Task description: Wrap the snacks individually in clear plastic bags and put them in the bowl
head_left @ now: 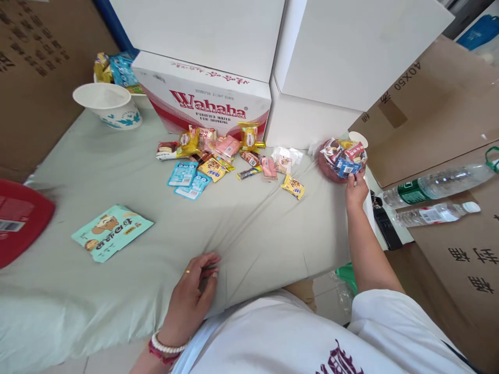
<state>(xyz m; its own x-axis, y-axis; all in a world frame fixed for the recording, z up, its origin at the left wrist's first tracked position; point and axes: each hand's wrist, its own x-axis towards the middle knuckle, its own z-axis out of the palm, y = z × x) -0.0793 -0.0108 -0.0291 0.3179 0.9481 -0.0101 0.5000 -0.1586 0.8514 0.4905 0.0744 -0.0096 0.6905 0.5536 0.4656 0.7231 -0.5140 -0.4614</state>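
A dark red bowl (326, 169) heaped with wrapped snacks stands at the right end of the cloth-covered table (249, 228). At its near side my right hand (356, 191) is closed on a blue snack packet (348, 169) that lies at the top of the heap; part of its fingers is hidden. My left hand (191, 293) rests on the near edge of the table, empty, with fingers loosely bent and apart. Wrapped snacks (226, 148) lie in a loose pile at the back, with light blue packets (182, 173) and a yellow cookie packet (293, 187) around it.
A Wahaha water carton (210, 101) and white boxes (327, 52) line the back. At left are a paper tub (120, 114), a mint-green pouch (113, 232) and a red container (23, 221). Plastic bottles (440, 184) and a black item (388, 223) lie beyond the right edge.
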